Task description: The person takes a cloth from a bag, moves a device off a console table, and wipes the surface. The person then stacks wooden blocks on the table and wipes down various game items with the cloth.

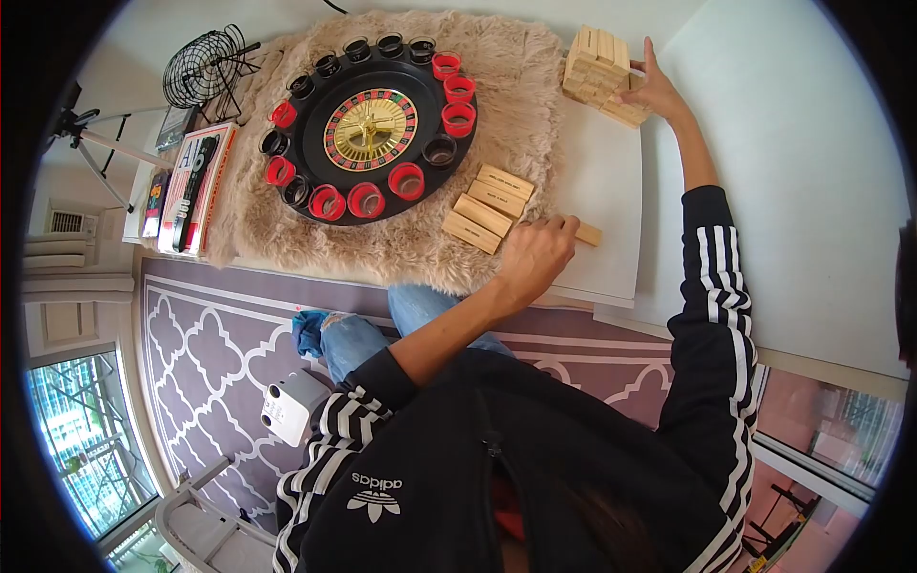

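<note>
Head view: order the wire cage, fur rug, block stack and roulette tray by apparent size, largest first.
1. Fur rug
2. Roulette tray
3. Wire cage and block stack by the right hand: too alike to rank.

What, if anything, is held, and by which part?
The left hand holds a rectangular tan wooden block by one end; the right hand is at the tan wooden block tower, grip unclear.

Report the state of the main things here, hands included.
Pale wooden block tower: stacked, standing
Loose pale wooden blocks: lying flat
Round black roulette wheel: face up
Small red and black glasses: upright
Black white-striped jacket: partly unzipped
Right hand: open, at the tower
Left hand: curled
</note>
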Demonstrator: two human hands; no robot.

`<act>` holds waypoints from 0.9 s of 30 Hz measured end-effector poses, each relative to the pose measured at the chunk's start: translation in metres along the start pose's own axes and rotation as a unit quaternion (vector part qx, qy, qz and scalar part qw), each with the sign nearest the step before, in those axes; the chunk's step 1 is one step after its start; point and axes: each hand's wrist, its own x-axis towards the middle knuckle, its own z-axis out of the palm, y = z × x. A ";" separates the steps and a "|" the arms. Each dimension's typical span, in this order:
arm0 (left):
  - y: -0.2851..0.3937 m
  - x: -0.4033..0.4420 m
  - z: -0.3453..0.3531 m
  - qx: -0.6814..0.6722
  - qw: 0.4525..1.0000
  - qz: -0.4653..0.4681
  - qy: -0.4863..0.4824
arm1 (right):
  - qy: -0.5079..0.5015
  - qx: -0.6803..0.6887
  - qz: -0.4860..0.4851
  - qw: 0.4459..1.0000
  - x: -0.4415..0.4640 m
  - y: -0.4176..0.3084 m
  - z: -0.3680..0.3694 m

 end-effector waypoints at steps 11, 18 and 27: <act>0.000 0.001 0.000 0.013 1.000 0.000 -0.003 | 0.099 0.248 0.098 0.959 -0.024 0.028 -0.010; 0.001 0.001 -0.001 0.019 1.000 -0.001 -0.009 | 0.072 0.284 0.139 0.946 -0.040 0.009 0.015; -0.007 0.006 -0.014 -0.220 0.965 -0.128 -0.061 | -0.121 0.169 0.010 0.978 -0.165 -0.055 0.036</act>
